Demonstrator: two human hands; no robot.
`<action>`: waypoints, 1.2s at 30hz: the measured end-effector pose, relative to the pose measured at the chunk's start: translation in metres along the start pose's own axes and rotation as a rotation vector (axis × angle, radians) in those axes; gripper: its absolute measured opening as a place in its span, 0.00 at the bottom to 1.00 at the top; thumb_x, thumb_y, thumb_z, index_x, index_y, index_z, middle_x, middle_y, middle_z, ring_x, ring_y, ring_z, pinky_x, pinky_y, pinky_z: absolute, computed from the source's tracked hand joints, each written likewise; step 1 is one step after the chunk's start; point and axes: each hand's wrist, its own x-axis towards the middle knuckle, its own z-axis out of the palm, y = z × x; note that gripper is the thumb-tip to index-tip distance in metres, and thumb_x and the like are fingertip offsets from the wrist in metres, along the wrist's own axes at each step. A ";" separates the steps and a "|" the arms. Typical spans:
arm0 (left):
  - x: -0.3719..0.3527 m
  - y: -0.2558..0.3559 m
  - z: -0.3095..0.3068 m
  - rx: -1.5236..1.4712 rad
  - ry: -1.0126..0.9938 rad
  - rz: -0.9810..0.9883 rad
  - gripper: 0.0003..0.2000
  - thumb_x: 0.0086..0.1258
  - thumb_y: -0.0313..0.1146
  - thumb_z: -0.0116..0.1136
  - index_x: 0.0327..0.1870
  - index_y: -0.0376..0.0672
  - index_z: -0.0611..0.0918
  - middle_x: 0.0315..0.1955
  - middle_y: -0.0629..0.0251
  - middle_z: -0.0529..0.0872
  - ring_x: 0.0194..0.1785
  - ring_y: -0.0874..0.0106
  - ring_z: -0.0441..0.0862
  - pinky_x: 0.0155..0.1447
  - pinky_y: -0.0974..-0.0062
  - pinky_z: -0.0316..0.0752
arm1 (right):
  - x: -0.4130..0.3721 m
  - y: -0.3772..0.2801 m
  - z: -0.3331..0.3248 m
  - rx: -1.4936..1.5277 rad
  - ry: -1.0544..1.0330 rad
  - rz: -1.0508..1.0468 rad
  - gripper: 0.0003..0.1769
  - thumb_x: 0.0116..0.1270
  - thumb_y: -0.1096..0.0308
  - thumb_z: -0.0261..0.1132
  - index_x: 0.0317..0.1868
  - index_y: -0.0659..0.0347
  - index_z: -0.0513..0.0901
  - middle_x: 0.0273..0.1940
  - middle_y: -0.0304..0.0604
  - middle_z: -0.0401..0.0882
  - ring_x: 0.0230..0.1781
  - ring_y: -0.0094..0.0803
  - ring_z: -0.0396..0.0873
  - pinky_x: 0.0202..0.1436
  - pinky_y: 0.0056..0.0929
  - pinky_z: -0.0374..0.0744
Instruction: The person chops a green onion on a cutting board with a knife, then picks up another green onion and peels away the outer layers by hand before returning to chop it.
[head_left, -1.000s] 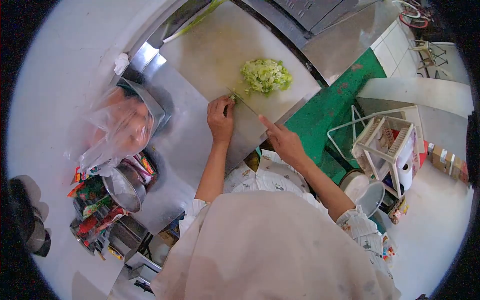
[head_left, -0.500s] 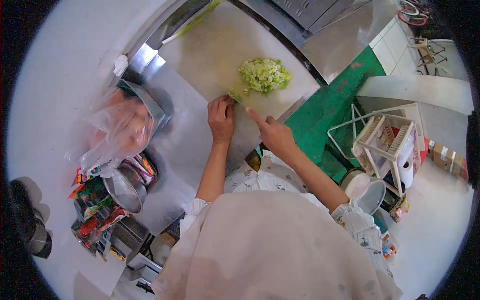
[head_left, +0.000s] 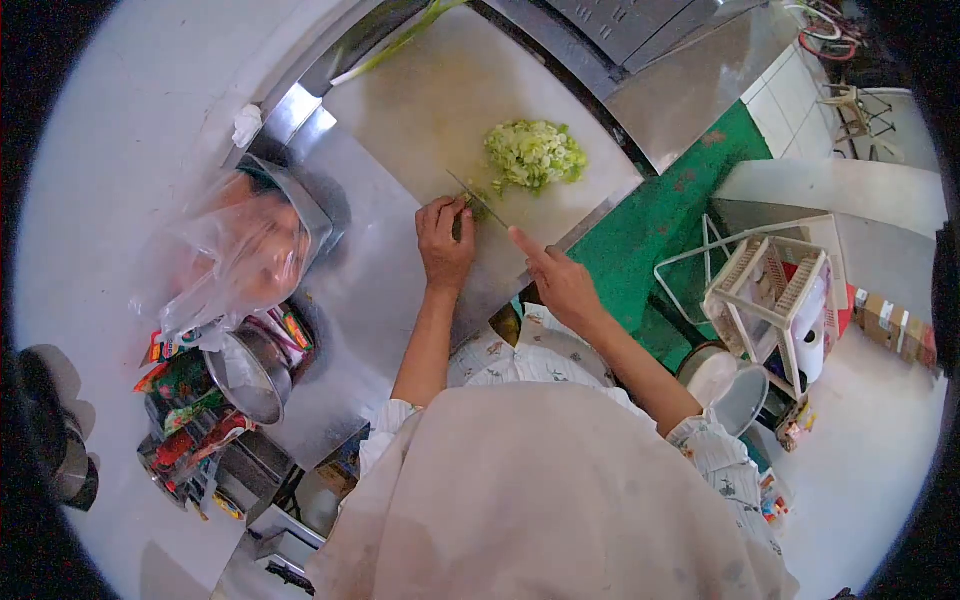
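Observation:
On the white cutting board [head_left: 400,110], my left hand [head_left: 445,250] has its fingers curled over the end of a green vegetable, likely spring onion; most of that piece is hidden under them. My right hand [head_left: 563,288] grips a knife with the index finger stretched along it; the handle is hidden in the palm. The thin knife blade [head_left: 478,198] points to the upper left, just beside the left fingertips. Small green bits lie by the blade. Past it sits a heap of chopped spring onion [head_left: 535,157]. A whole spring onion [head_left: 395,45] lies along the board's far left edge.
Left on the steel counter [head_left: 350,300] stand a container covered by a clear plastic bag [head_left: 250,250], a metal bowl [head_left: 245,378] and several colourful packets [head_left: 185,420]. To the right are a green floor [head_left: 690,190], a plastic rack [head_left: 770,300] and a clear tub [head_left: 742,398].
My right hand has shifted slightly right and toward me. More of the knife blade shows, its tip further from the left fingertips. My left hand stays nearly in place.

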 end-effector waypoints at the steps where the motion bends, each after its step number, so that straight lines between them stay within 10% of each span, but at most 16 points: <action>1: 0.001 0.003 -0.002 0.000 -0.006 0.013 0.11 0.57 0.27 0.65 0.41 0.40 0.82 0.41 0.59 0.80 0.48 0.58 0.75 0.54 0.63 0.71 | 0.000 0.001 0.001 0.001 -0.003 -0.001 0.36 0.67 0.72 0.52 0.74 0.36 0.53 0.37 0.58 0.76 0.32 0.57 0.79 0.34 0.50 0.80; 36: 0.003 0.002 -0.005 -0.085 0.023 -0.149 0.04 0.55 0.24 0.64 0.31 0.42 0.82 0.36 0.62 0.84 0.43 0.61 0.79 0.47 0.66 0.74 | -0.011 0.005 -0.005 0.101 0.027 -0.052 0.38 0.68 0.70 0.54 0.74 0.34 0.51 0.39 0.59 0.76 0.33 0.57 0.80 0.36 0.50 0.81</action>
